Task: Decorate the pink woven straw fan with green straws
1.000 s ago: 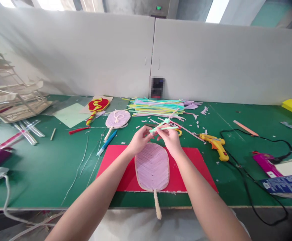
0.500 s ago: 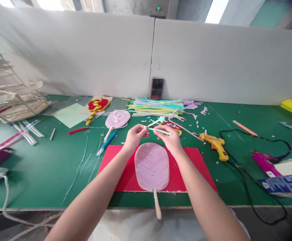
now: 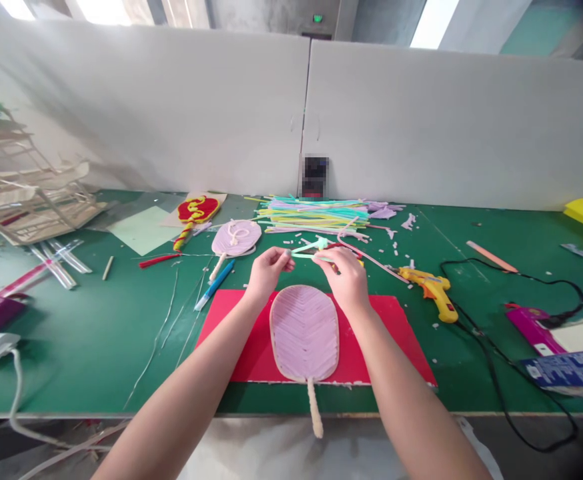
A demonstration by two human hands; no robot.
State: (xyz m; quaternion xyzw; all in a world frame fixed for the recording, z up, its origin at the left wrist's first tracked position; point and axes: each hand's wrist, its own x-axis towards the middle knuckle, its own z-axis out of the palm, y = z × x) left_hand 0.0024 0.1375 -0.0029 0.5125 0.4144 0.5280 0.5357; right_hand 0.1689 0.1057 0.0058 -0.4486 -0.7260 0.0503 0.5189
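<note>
My left hand [image 3: 271, 269] pinches the bent end of a mint-green pipe cleaner [image 3: 302, 255] between thumb and fingertips. On its other side, my right hand [image 3: 344, 275] is closed on the same pipe cleaner, fingers curled. A small green bunched shape [image 3: 323, 243] shows at the far end of one of its strands. Below both hands lies a lilac fan [image 3: 304, 333] with a pale rim and a cream fuzzy handle [image 3: 315, 408]. The fan rests on a red board [image 3: 386, 340], its handle sticking out past the table's front edge.
Behind the hands lies a pile of coloured pipe cleaners [image 3: 316, 215]. A yellow glue gun [image 3: 434, 290] with a black cord is at right. Left are a smaller lilac fan [image 3: 236, 235], a red-and-yellow fan [image 3: 197, 209] and a blue pen [image 3: 215, 285]. White partitions [image 3: 171, 107] stand behind.
My right hand has shifted its grip along the pipe cleaner, its fingers now more curled and covering the strand's free end. My left hand stays in nearly the same place.
</note>
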